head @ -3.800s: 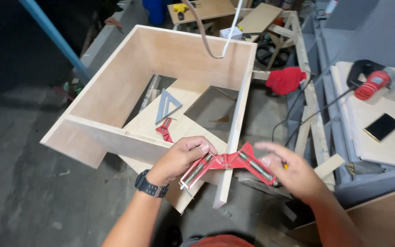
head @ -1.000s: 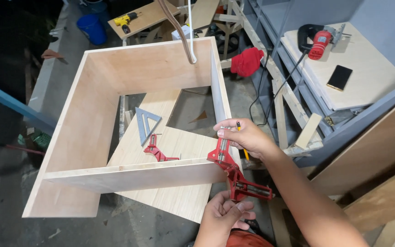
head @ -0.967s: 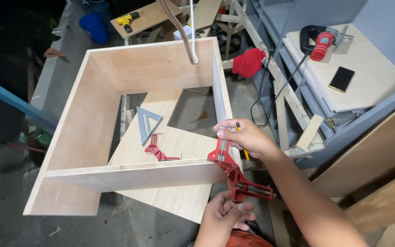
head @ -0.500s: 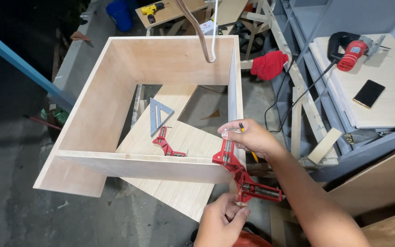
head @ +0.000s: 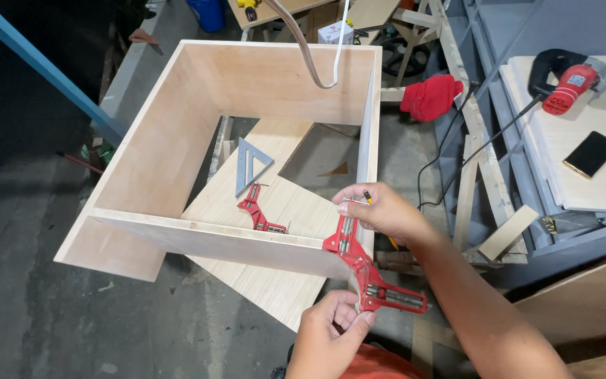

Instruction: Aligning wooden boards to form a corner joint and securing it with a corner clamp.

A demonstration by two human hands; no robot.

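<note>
A square plywood box frame [head: 177, 144] stands open on the floor. A red corner clamp [head: 361, 261] sits on its near right corner, where the front panel [head: 212, 240] meets the right panel [head: 368, 133]. My right hand [head: 380, 208] grips the clamp's upper arm and also holds a pencil. My left hand [head: 331, 326] pinches the clamp's screw handle at the lower arm.
Inside the frame, a second red corner clamp [head: 259, 210] and a grey triangular square [head: 249, 163] lie on a loose plywood sheet [head: 275, 281]. A red power saw [head: 569, 77] and a phone [head: 592, 154] rest on the bench at right. A red cloth [head: 431, 96] lies beyond the frame.
Earlier both hands held the clamp from either side at the corner. Since then my left hand has dropped below to the screw handle; my right hand stays on the upper arm.
</note>
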